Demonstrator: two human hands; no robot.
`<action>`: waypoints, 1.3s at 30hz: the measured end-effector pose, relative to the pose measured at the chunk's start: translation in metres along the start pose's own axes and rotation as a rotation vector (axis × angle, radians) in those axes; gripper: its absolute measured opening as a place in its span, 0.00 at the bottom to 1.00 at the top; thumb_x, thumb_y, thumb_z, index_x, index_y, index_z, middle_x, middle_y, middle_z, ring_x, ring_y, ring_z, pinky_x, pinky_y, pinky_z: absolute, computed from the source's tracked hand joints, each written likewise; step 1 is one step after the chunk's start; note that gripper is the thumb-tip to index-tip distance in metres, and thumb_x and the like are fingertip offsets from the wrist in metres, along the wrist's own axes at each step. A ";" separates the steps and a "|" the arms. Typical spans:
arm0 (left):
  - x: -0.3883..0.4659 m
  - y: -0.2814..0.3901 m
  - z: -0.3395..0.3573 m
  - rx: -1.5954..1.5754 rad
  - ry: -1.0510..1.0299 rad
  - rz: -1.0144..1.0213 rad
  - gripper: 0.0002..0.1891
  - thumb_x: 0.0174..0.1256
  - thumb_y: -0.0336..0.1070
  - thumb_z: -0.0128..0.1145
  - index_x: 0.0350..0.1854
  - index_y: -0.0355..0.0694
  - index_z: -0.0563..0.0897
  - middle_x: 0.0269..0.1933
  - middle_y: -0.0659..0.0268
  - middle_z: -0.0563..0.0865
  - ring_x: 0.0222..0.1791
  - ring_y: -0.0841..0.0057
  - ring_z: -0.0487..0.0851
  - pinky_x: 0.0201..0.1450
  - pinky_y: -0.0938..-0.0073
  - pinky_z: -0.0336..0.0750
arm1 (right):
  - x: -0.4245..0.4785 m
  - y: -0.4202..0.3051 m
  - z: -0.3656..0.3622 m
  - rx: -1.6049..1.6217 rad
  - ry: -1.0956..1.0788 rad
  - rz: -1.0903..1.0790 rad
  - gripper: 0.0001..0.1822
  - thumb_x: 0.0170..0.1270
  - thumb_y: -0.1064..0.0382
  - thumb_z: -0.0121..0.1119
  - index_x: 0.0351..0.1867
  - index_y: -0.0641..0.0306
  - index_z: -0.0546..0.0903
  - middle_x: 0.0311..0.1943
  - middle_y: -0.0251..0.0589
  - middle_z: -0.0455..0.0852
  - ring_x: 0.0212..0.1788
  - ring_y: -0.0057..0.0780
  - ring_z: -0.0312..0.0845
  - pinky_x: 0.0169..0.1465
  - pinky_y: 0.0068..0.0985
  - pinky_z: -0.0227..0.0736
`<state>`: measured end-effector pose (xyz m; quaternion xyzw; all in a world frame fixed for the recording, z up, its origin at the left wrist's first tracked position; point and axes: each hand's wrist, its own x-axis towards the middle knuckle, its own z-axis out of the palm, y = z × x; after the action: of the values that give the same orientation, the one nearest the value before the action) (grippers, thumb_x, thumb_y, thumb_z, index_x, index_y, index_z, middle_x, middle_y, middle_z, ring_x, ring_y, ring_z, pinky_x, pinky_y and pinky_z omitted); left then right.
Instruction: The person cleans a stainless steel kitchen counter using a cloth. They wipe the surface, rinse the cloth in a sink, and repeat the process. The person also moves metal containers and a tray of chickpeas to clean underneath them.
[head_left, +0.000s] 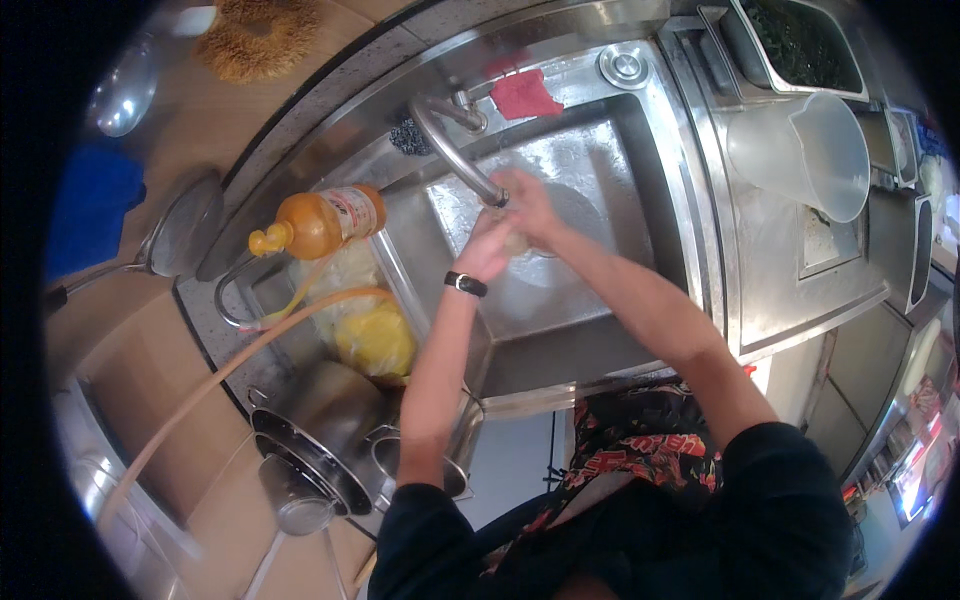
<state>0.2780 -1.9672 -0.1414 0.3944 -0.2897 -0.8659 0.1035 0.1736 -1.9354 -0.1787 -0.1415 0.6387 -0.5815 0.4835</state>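
Note:
Both hands are together over the stainless steel sink basin (551, 304), right below the mouth of the curved metal faucet (459, 161). My left hand (482, 246), with a black-banded watch (466, 283) at the wrist, touches my right hand (529, 204). The fingers overlap and blur. Something pale (517, 244) shows just under them; whether it is water or a held object cannot be told. A round shape, blurred, lies on the basin floor behind the right hand.
Left of the basin stand an orange pump bottle (322, 221), a yellow bag (375, 337) and an orange hose (247, 349). A red cloth (525, 94) and a steel-wool scrubber (410, 138) lie behind the faucet. To the right is a translucent plastic jug (799, 157).

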 end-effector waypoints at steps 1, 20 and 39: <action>-0.005 0.006 0.006 0.033 -0.065 -0.055 0.25 0.72 0.35 0.57 0.67 0.40 0.64 0.63 0.60 0.74 0.57 0.72 0.77 0.57 0.67 0.78 | 0.003 -0.003 -0.004 -0.063 -0.044 0.004 0.18 0.69 0.49 0.56 0.42 0.64 0.83 0.45 0.50 0.85 0.44 0.50 0.80 0.48 0.39 0.75; 0.013 0.017 -0.008 1.788 -0.134 0.190 0.14 0.53 0.38 0.63 0.40 0.38 0.84 0.34 0.52 0.88 0.35 0.52 0.86 0.39 0.57 0.80 | -0.020 -0.049 -0.042 -1.345 -0.624 -0.408 0.09 0.53 0.61 0.62 0.34 0.59 0.86 0.36 0.56 0.87 0.41 0.48 0.86 0.45 0.40 0.81; 0.005 0.008 0.053 0.383 0.222 0.247 0.31 0.78 0.55 0.38 0.73 0.37 0.62 0.68 0.61 0.71 0.65 0.71 0.71 0.66 0.70 0.67 | -0.026 -0.009 0.005 0.339 0.122 0.023 0.31 0.73 0.47 0.48 0.66 0.71 0.67 0.62 0.54 0.71 0.65 0.43 0.66 0.68 0.33 0.59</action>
<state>0.2351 -1.9538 -0.1119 0.4613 -0.4813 -0.7273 0.1632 0.1870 -1.9216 -0.1583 -0.0151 0.5612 -0.6828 0.4675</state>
